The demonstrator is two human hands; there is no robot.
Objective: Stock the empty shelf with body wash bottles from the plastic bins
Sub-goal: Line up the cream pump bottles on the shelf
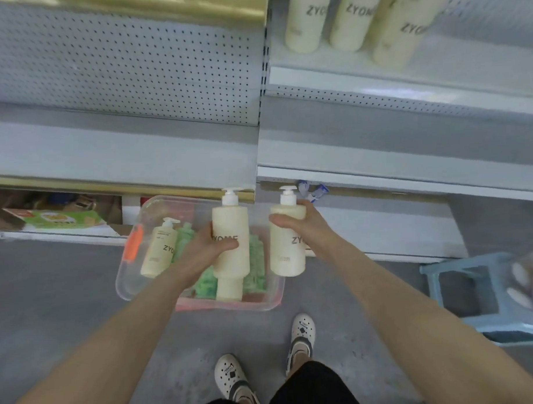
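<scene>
My left hand (205, 249) grips a cream pump bottle (230, 230) upright above the clear plastic bin (126, 285). My right hand (305, 227) grips a second cream pump bottle (286, 249) just right of the bin. A third bottle (159, 251) lies in the bin's left part on green padding (255, 268). Another cream bottle (230, 289) shows below the one in my left hand. Three bottles (351, 20) stand on the upper right shelf (375, 77). The shelf (378, 149) below them is bare.
A light blue plastic stool (474, 297) stands on the floor at the right, with a blurred bin on it at the frame edge. A cardboard box with a green carton (66, 219) sits under the left shelf. My feet (264, 362) are just behind the bin.
</scene>
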